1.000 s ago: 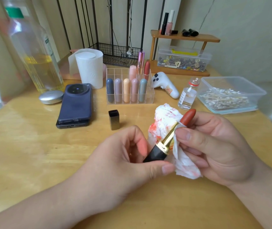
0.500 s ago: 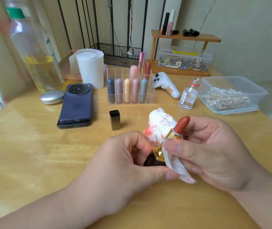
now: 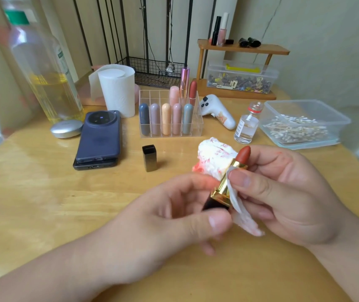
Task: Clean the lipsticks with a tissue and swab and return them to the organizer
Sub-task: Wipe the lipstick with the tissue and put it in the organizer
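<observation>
Glare and blur softened the tall clear bottle (image 3: 43,68) at the far left, where only its yellowish liquid and green cap read plainly. Beside its foot lay a silver compact (image 3: 66,128), then two stacked phones (image 3: 99,136), the lower one almost wholly covered. A tissue roll (image 3: 117,90) stood behind them. A black cap (image 3: 149,158) stood upright alone on the tabletop (image 3: 32,192), in front of the clear organizer (image 3: 154,97), which held five capped sticks in its front row and three taller ones behind.

Nearer the camera, the left hand (image 3: 163,225) held the lipstick (image 3: 228,182) by its black base. Its grip was closed, thumb and fingers curled around the base and hiding most of it. The lipstick tilted up to the right above the tabletop, its red bullet bare at the top. The right hand (image 3: 294,192) pinched a red-stained tissue (image 3: 213,158), the thumb pressing it against the gold collar; how the tissue wrapped behind could not be seen.

Further right lay a white handheld device (image 3: 217,114), a small glass vial (image 3: 246,127) and a clear tub (image 3: 337,118) of cotton swabs. A wooden shelf (image 3: 243,49) at the back carried small, indistinct cosmetics.
</observation>
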`<state>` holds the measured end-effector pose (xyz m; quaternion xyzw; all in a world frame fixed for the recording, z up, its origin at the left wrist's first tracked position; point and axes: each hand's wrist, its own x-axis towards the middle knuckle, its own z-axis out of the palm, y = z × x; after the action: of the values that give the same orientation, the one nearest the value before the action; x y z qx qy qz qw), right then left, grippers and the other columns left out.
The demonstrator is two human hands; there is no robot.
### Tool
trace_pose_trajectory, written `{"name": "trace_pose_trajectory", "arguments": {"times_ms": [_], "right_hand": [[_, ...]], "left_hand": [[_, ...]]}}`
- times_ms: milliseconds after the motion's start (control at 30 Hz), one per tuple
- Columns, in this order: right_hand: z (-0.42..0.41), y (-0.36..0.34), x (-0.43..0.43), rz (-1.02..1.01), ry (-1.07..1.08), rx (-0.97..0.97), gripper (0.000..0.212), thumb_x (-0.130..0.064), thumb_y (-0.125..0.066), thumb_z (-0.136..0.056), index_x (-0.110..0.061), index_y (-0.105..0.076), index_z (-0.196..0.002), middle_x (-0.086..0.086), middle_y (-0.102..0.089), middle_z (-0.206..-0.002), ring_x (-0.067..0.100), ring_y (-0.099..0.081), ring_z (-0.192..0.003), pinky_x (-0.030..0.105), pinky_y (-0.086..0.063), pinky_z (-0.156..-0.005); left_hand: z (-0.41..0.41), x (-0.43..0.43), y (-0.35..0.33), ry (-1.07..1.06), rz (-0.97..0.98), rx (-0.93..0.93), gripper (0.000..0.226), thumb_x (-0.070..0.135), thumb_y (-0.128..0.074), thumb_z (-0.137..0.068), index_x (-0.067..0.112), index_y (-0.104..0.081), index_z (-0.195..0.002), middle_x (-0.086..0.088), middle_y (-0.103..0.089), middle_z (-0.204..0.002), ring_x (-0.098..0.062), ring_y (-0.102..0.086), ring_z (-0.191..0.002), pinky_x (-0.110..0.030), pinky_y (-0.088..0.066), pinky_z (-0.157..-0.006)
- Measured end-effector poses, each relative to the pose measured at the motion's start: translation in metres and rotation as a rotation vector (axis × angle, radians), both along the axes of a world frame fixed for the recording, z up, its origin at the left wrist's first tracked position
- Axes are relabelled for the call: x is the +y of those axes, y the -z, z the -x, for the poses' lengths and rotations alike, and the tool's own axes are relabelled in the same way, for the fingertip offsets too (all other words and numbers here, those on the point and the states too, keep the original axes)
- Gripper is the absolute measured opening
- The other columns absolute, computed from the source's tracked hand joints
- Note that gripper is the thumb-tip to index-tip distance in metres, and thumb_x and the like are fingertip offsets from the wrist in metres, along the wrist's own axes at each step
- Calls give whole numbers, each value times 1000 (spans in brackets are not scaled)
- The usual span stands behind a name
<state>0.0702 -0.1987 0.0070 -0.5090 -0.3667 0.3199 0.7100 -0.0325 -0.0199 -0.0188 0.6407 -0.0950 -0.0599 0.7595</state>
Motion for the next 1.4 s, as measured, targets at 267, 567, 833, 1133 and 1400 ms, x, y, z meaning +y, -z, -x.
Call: {"name": "trace_pose_trajectory", "arguments": {"times_ms": [267,567,833,1133,1400], "right_hand": [[1,0,0,10,161,-86,21,-32,-83,-74,-16,-70,-78,9,-56,-59,8,-38,-36,17,-30,-40],[0,1,-1,9,208,-97,31,-35,-84,-73,-9,-70,-81,18,-54,-61,12,-36,-36,18,-31,-40],[-2,2,-1,23,241,-126,27,-37,-83,-74,-13,-72,-81,10,-58,-63,10,-37,-38,18,-30,-39],[-1,5,1,32,247,-124,28,-37,-83,-73,-13,-72,-82,8,-61,-63,11,-38,-38,17,-32,-40],[0,3,2,77,256,-132,34,-38,-83,-72,-8,-70,-83,7,-61,-59,13,-41,-40,19,-32,-39]], "left_hand": [[1,1,3,-392,-238,-136,35,28,-90,-64,21,-65,-88,-1,-69,-74,-22,-65,-68,-34,-55,-68],[-4,0,4,-192,0,-23,45,18,-85,-70,16,-60,-107,-2,-65,-90,-22,-58,-74,-33,-52,-67],[-3,4,2,-329,-258,-33,33,44,-82,-71,22,-72,-93,-14,-65,-85,-38,-60,-73,-60,-50,-79],[-1,0,5,-468,-364,-161,53,46,-88,-55,37,-64,-101,2,-68,-95,-22,-67,-83,-44,-57,-75],[-2,6,7,-447,-399,-203,29,44,-82,-72,30,-72,-96,0,-73,-92,-25,-68,-87,-48,-55,-85]]}}
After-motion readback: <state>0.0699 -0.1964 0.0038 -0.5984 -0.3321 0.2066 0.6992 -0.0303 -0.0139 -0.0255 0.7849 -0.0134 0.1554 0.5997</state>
